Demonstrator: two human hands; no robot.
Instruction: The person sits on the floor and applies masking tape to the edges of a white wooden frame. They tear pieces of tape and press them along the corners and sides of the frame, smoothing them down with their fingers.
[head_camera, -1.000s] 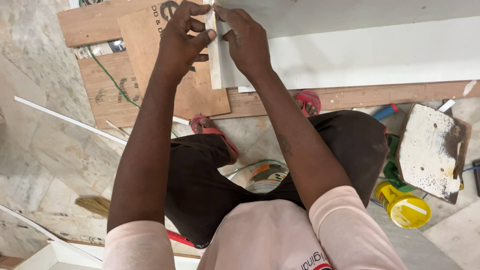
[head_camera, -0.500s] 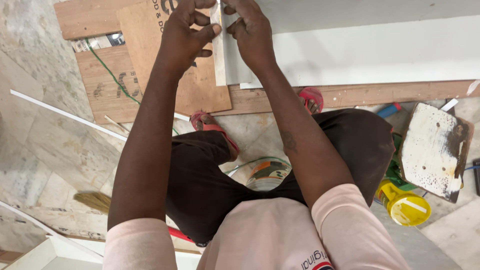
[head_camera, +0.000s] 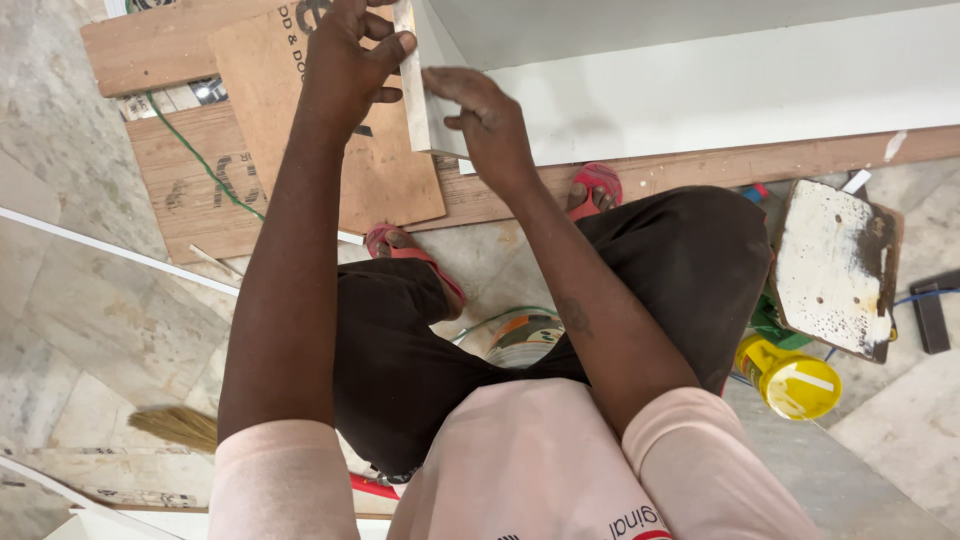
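I look straight down over my arms and knees. A long white panel (head_camera: 700, 90) stands on its edge across wooden boards, and a narrow pale edge strip (head_camera: 411, 90) runs down its near end. My left hand (head_camera: 345, 60) pinches that strip from the left side, thumb on its face. My right hand (head_camera: 485, 125) lies flat against the panel's end just right of the strip, fingers pressing on it. The top of the strip runs out of the frame.
Plywood sheets (head_camera: 300, 150) lie under the panel, with a green cable (head_camera: 190, 150) over them. A yellow glue bottle (head_camera: 790, 378) and a paint-stained board (head_camera: 835, 265) sit at the right. A round tool disc (head_camera: 525, 340) lies between my knees. A broom (head_camera: 175, 428) is at the left.
My right hand has slid lower along the panel's end. My left hand stays pinched on the strip. The view has shifted slightly.
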